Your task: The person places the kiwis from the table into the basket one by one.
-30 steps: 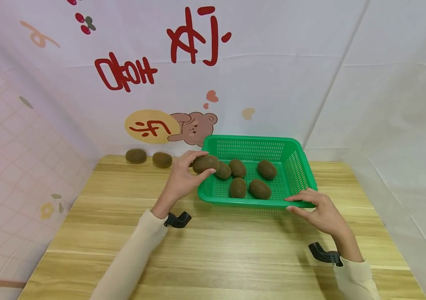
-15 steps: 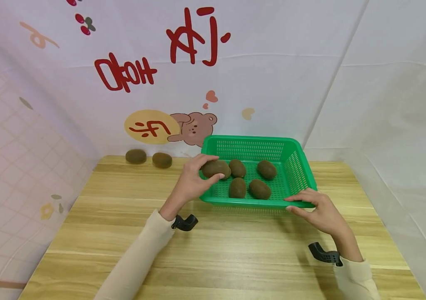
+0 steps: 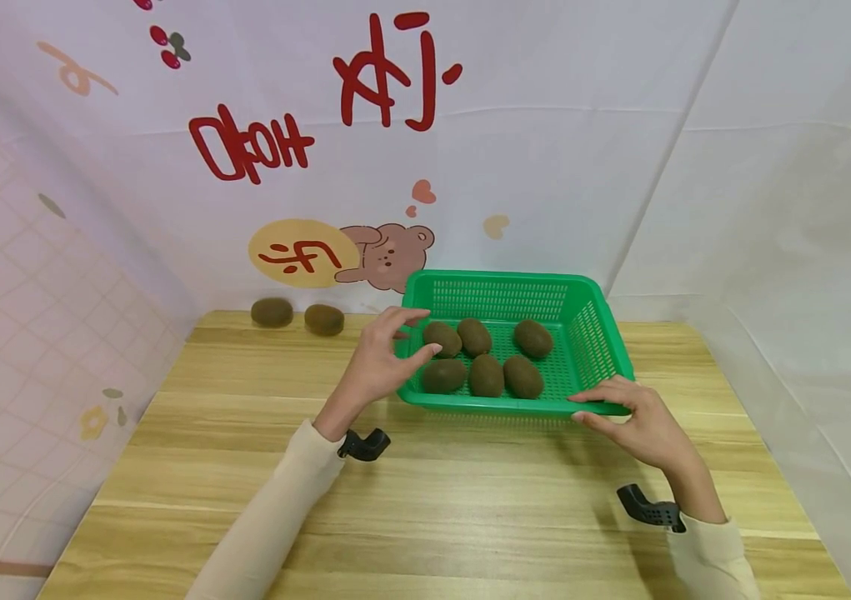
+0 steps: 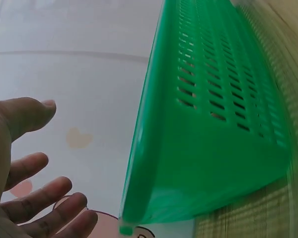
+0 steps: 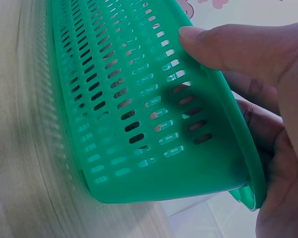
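In the head view my left hand (image 3: pixel 380 360) hovers at the left rim of a green plastic basket (image 3: pixel 500 406), its fingers spread with nothing between them. Just beside the thumb, a brown kiwi (image 3: pixel 443 377) lies in the basket's near left corner. Several more kiwis rest on the basket floor, one of them a kiwi (image 3: pixel 533 339) toward the right. My right hand (image 3: pixel 646 427) pinches the basket's near right rim; the right wrist view shows the thumb (image 5: pixel 213 44) outside and the fingers inside. The left wrist view has the open left hand (image 4: pixel 44 183) apart from the basket wall.
Two more kiwis, a left one (image 3: pixel 272 312) and a right one (image 3: pixel 323 319), lie at the back left of the wooden table (image 3: pixel 470 508). A white printed cloth (image 3: pixel 545 150) hangs right behind the table and basket.
My left hand moved right over the basket with a kiwi and let it go into the near left corner. Two near kiwis shifted slightly right. The right hand stayed on the rim.
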`<state>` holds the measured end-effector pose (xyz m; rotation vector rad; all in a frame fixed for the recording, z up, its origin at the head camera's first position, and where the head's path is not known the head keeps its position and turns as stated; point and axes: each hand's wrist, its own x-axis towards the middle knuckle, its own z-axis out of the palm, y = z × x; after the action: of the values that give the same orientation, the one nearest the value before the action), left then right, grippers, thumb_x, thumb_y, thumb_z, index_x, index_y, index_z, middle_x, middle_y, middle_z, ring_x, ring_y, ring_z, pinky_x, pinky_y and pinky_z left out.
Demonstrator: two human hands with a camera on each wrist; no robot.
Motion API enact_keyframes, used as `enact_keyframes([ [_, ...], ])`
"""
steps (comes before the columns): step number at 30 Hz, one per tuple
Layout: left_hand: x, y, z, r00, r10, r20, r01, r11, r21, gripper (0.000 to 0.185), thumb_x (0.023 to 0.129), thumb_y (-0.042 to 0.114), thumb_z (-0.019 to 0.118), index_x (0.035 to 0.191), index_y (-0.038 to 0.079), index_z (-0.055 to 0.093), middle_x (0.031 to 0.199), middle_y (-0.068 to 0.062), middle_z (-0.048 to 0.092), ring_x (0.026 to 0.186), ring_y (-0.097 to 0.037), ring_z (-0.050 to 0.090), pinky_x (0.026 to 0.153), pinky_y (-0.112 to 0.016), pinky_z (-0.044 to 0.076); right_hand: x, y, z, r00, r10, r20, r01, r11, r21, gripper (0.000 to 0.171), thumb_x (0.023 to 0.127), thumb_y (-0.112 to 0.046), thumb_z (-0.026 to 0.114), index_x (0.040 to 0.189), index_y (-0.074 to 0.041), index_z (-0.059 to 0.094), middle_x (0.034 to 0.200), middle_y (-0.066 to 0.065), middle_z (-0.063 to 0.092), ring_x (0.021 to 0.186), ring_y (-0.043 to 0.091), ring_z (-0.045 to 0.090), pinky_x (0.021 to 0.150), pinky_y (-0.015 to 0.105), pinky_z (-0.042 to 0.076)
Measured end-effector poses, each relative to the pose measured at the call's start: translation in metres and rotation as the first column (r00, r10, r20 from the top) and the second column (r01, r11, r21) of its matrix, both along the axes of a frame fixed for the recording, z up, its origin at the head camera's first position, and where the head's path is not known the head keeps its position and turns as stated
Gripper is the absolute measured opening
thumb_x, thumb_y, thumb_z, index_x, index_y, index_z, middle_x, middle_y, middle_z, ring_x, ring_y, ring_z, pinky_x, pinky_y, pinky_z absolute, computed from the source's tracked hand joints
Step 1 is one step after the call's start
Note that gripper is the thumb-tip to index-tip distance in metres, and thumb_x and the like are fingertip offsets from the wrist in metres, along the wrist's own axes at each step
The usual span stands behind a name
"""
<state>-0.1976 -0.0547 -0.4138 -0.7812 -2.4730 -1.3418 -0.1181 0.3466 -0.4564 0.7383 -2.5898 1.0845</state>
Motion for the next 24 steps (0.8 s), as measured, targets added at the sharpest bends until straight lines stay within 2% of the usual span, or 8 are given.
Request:
enact_keyframes([
  [3,-0.002,-0.003,-0.001,1.000,0.010,0.015,-0.010,1.000,-0.004,0.055,0.091,0.026,0.080,0.139,0.011,0.060,0.129,-0.009,0.062,0.118,-0.027,0.062,0.098,-0.049,0.056,0.000,0.000,0.000,1.000,0.000,0.002,0.000,1.000,0.001,0.041,0.076,-0.002,0.088,0.107,-0.028,0.079,0.092,-0.014,0.070,0.087,0.007,0.059,0.074,0.016,0.046],
  [7,-0.005,-0.009,-0.003,0.998,0.033,0.048,-0.032,0.999,-0.030,0.064,0.091,0.029,0.081,0.146,0.013,0.054,0.138,-0.012,0.057,0.126,-0.034,0.057,0.104,-0.051,0.052,0.000,0.000,0.000,1.000,0.004,0.003,-0.004,1.000,-0.001,0.041,0.076,-0.002,0.088,0.107,-0.028,0.079,0.092,-0.017,0.069,0.086,0.014,0.060,0.073,0.021,0.047],
  [15,-0.012,-0.023,-0.011,0.989,0.116,0.090,-0.106,0.988,-0.111,0.073,0.091,0.039,0.079,0.152,0.017,0.046,0.151,-0.009,0.048,0.141,-0.029,0.043,0.115,-0.057,0.041,0.000,0.001,-0.001,1.000,-0.004,0.000,0.004,1.000,0.004,0.040,0.077,-0.004,0.088,0.107,-0.029,0.079,0.092,-0.017,0.069,0.085,0.014,0.059,0.072,0.024,0.047],
  [21,-0.020,-0.034,-0.021,0.974,0.162,0.156,-0.140,0.980,-0.143,0.078,0.091,0.045,0.077,0.156,0.021,0.041,0.158,-0.008,0.040,0.147,-0.030,0.036,0.119,-0.059,0.035,-0.001,0.001,-0.001,1.000,-0.006,-0.001,0.006,1.000,0.002,0.040,0.078,-0.004,0.088,0.107,-0.031,0.079,0.092,-0.018,0.069,0.084,0.013,0.059,0.072,0.021,0.046],
  [24,-0.024,-0.040,-0.028,0.971,0.186,0.152,-0.162,0.974,-0.157,0.078,0.091,0.045,0.077,0.156,0.022,0.041,0.159,-0.008,0.038,0.148,-0.031,0.033,0.119,-0.059,0.034,-0.001,0.001,-0.001,1.000,-0.006,-0.002,0.006,1.000,0.004,0.040,0.078,-0.004,0.088,0.107,-0.031,0.079,0.092,-0.018,0.068,0.084,0.013,0.058,0.072,0.019,0.045],
])
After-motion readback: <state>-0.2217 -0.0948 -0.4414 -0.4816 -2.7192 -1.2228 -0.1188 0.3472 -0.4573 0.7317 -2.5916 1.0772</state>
